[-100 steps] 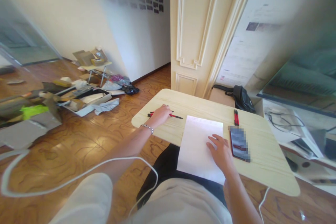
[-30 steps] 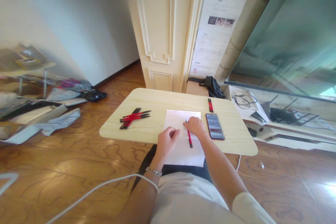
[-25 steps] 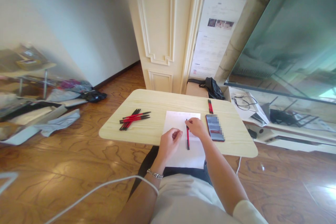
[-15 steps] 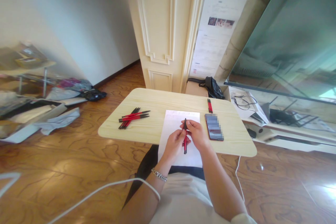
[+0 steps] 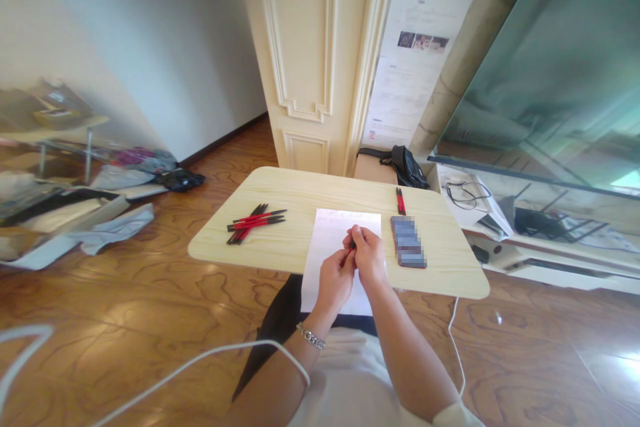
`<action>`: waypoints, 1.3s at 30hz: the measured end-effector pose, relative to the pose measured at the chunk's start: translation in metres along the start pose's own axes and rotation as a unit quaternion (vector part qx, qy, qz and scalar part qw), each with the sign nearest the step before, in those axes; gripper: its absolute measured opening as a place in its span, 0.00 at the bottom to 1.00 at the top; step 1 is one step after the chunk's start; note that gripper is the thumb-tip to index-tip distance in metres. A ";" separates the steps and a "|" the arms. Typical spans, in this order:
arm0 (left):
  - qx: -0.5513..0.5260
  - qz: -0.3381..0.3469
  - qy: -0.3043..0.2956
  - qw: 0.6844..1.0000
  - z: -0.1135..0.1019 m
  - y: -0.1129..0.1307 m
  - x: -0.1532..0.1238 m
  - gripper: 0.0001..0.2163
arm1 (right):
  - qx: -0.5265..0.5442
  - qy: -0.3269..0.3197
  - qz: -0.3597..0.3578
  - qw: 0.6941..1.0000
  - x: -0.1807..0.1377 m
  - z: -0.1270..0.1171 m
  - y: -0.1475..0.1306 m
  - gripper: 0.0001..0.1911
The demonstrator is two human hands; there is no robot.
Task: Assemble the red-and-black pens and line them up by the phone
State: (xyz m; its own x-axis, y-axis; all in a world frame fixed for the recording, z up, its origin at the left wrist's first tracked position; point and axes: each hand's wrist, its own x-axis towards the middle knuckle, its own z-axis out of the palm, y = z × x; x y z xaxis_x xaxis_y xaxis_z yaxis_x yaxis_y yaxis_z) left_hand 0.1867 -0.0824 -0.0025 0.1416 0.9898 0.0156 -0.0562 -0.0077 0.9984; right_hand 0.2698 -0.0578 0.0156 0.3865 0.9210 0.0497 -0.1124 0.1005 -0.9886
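Over a white sheet of paper (image 5: 325, 230), my two hands meet around a red and black pen (image 5: 353, 245). Only a small dark part of the pen shows between the fingers; the rest is hidden. My left hand (image 5: 336, 278) is closed on it from the left, its wrist wearing a chain bracelet. From the right, my right hand (image 5: 369, 255) is closed around the pen's upper part. Left of the paper lies a crossed pile of red and black pens (image 5: 255, 223). Two more pens (image 5: 401, 201) lie side by side at the right.
A phone (image 5: 409, 242) lies on the pale wooden table (image 5: 295, 190), right of the paper. A white cable (image 5: 215, 351) runs across my left forearm. Behind the table are a black bag (image 5: 407, 167) and a cream panel (image 5: 300, 33). Boxes and bags clutter the floor at left.
My hands have drawn closer together and turned about the pen. The pen, plainly visible upright before, is now mostly covered by my fingers. The pens and phone on the table stay put.
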 end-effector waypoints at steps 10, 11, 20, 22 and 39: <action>-0.267 -0.125 -0.104 0.950 -0.001 -0.005 0.000 0.16 | 0.153 -0.141 0.147 0.967 0.007 -0.015 0.004 0.21; -0.258 -0.118 -0.097 0.954 -0.001 -0.006 0.000 0.16 | 0.150 -0.137 0.143 0.969 0.008 -0.016 0.003 0.22; -0.230 -0.115 -0.082 0.963 0.001 -0.009 -0.001 0.16 | 0.109 -0.080 0.102 0.986 0.013 -0.021 0.010 0.17; -0.244 -0.119 -0.088 0.958 0.001 -0.010 -0.001 0.17 | 0.139 -0.114 0.132 0.975 0.014 -0.023 0.011 0.18; -0.193 -0.100 -0.070 0.973 -0.002 -0.014 -0.003 0.16 | 0.117 -0.123 0.120 0.978 0.015 -0.024 0.012 0.19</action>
State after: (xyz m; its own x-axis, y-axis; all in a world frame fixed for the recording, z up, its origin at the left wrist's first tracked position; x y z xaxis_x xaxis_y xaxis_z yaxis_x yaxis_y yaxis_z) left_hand 0.1851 -0.0851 -0.0163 0.3194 0.9367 -0.1435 -0.3778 0.2648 0.8872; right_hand 0.2963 -0.0522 0.0011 0.0934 0.9885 -0.1190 -0.3905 -0.0736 -0.9177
